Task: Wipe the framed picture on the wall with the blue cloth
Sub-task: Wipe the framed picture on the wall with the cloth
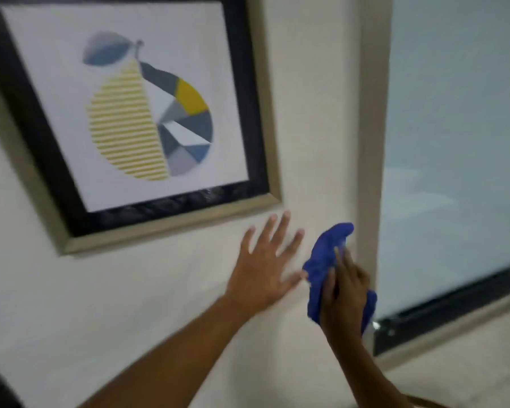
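Right hand (346, 293) at lower right clutches the bunched blue cloth (324, 260) — framed picture (124, 113) lies up-left of it, untouched — left hand (265, 260), splayed and empty, sits nearer the frame.

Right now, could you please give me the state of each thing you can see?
Black-and-beige framed pear picture: hanging on the wall, untouched.
Crumpled blue cloth: gripped, below the frame.
Right hand: closed on the cloth.
Left hand: open, fingers spread, empty.
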`<state>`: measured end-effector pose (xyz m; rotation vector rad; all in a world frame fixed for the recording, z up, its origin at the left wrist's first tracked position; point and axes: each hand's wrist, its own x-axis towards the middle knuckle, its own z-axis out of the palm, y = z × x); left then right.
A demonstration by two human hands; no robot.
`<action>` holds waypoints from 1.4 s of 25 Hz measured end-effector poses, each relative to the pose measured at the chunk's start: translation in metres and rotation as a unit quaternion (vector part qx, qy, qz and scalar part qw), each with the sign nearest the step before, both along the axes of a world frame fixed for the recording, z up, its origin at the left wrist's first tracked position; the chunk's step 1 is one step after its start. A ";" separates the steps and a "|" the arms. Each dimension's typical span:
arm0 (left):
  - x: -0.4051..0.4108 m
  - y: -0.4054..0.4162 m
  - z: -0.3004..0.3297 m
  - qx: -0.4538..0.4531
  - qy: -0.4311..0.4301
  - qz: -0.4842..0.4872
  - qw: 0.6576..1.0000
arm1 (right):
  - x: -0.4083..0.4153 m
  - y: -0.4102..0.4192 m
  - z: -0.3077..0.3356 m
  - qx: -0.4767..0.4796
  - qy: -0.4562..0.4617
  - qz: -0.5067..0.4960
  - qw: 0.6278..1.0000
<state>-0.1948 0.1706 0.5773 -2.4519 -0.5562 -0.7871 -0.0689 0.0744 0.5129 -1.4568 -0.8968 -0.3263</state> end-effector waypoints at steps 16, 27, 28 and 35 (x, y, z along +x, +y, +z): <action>-0.277 0.172 0.234 0.241 0.019 0.090 0.966 | -0.199 0.212 0.163 -0.007 0.268 -0.184 0.946; -0.276 0.181 0.232 0.251 -0.003 0.054 0.967 | -0.270 0.227 0.147 -0.044 0.189 -0.152 0.969; -0.276 0.181 0.232 0.250 -0.004 0.053 0.967 | -0.239 0.222 0.152 -0.031 0.202 -0.163 0.965; -0.271 0.185 0.231 0.258 -0.005 0.068 0.964 | -0.205 0.211 0.162 0.009 0.272 -0.185 0.944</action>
